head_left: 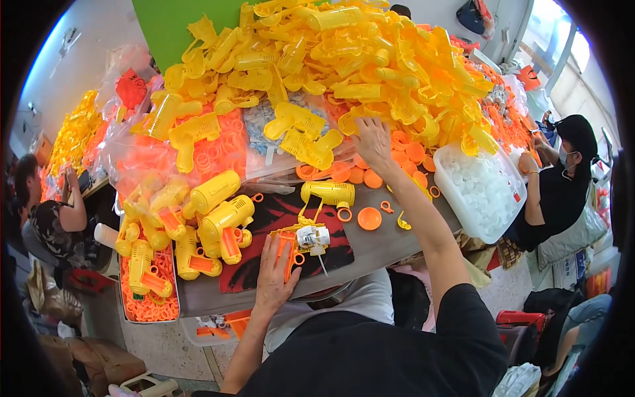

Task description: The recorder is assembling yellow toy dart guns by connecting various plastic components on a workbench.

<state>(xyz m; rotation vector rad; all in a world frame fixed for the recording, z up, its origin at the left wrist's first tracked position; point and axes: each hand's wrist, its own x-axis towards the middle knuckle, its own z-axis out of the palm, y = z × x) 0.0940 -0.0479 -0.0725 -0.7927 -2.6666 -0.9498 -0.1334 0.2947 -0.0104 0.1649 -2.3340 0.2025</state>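
My left hand (272, 274) rests on the dark red and black mat (331, 246), its fingers and thumb around an orange plastic part (287, 246). Against that part sits a white mechanism (313, 239) with a thin pale wire hanging down. Just beyond it lies a yellow toy-gun shell (329, 192) with an orange ring at its end. Farther off, my right hand (375, 142) stretches to the front of a large heap of yellow toy-gun half-shells (397, 73). Its fingers are extended by one shell; whether they touch it I cannot tell.
Several assembled yellow toy guns (221, 215) are piled at left, some above a box of orange rings (135, 308). Orange discs (369, 218) lie right of the mat. A white tub (497, 188) holds translucent parts. People (562, 165) sit at right and far left.
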